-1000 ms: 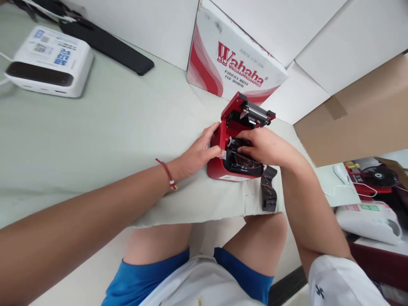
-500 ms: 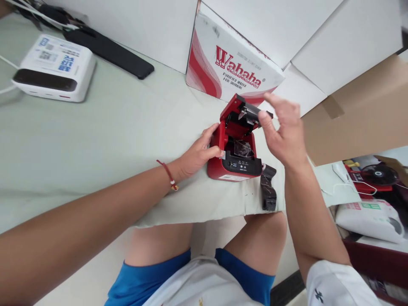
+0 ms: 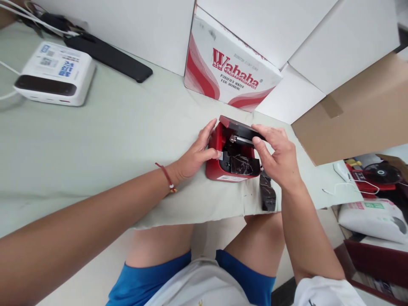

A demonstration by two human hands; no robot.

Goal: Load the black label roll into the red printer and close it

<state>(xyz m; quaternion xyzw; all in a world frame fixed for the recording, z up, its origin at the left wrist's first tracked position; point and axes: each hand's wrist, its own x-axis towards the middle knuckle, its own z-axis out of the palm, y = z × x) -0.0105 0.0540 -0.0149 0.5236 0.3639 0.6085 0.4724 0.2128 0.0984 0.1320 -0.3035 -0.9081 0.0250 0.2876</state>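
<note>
A small red label printer [image 3: 219, 168] sits near the front edge of the pale green table [image 3: 111, 127]. My left hand [image 3: 194, 155] grips its left side, thumb and fingers around the body. My right hand [image 3: 276, 153] holds the printer's hinged lid [image 3: 239, 126], which is lowered most of the way over the open compartment. Inside, a black shiny roll [image 3: 241, 165] shows. A black strip [image 3: 267, 193] hangs off the table edge beside my right wrist.
A red and white Wahaha carton [image 3: 229, 72] stands behind the printer, with white boxes and a brown cardboard flap [image 3: 357, 110] to the right. A white device [image 3: 54, 74] and a black flat bar [image 3: 108, 57] lie at the far left. Clutter sits lower right.
My right hand left the roll compartment, rose to the raised lid, took hold of it and swung it down toward the printer body. My left hand stayed on the printer's side.
</note>
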